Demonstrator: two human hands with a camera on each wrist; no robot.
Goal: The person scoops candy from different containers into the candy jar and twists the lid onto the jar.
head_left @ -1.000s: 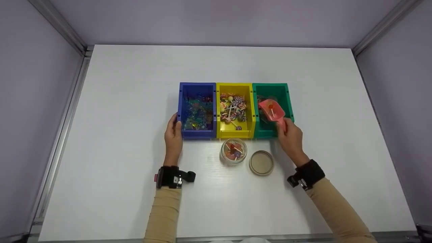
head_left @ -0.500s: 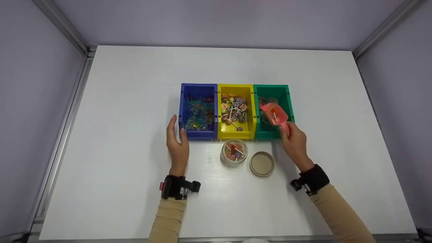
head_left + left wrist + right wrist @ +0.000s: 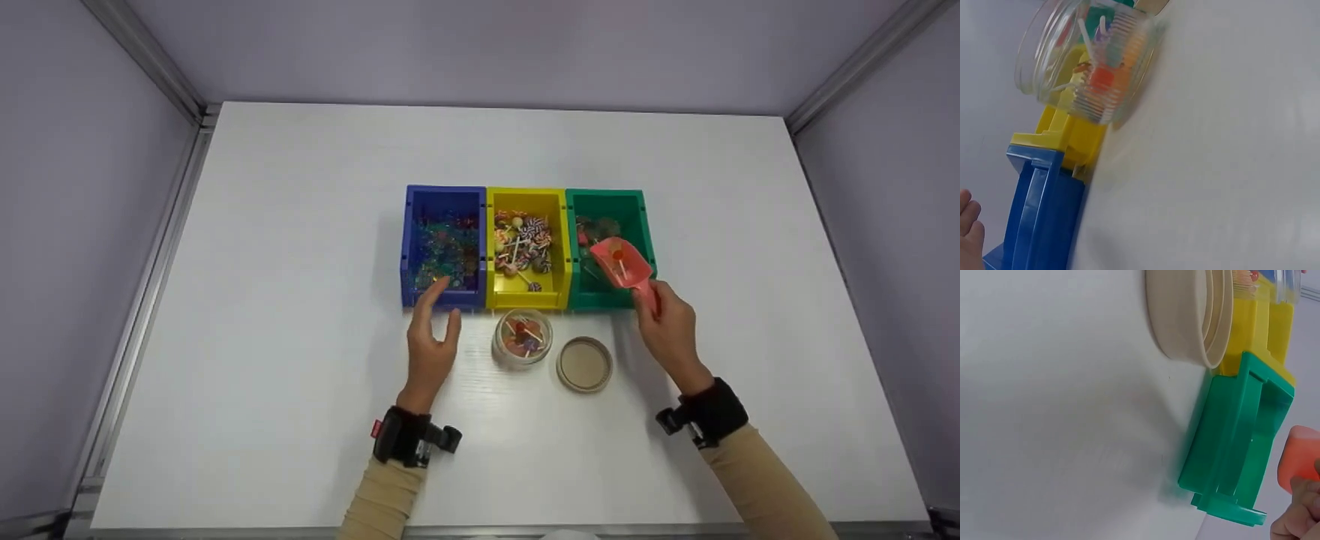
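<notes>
My right hand (image 3: 670, 330) grips the handle of a pink scoop (image 3: 628, 264), which is over the front part of the green bin (image 3: 646, 232). An orange-red lollipop (image 3: 618, 256) lies in the scoop. My left hand (image 3: 430, 352) holds nothing; its fingers and thumb are spread apart, near the front of the blue bin (image 3: 447, 300) and left of a glass jar (image 3: 523, 339). Several lollipops and orange pieces are inside the jar, which has no lid on. In the left wrist view the jar (image 3: 1092, 64) stands in front of the yellow bin (image 3: 1081, 140).
A beige lid (image 3: 584, 365) lies on the white table (image 3: 300, 225) right of the jar. The yellow bin (image 3: 551, 298), holding striped candies and lollipops, sits between the blue and green bins. Small clear coloured pieces fill part of the blue bin. Grey walls (image 3: 480, 52) surround the table.
My left hand has let go of the blue bin's left side and moved right and nearer, toward the jar. My right hand has drawn the scoop slightly back and right, with the lollipop in it.
</notes>
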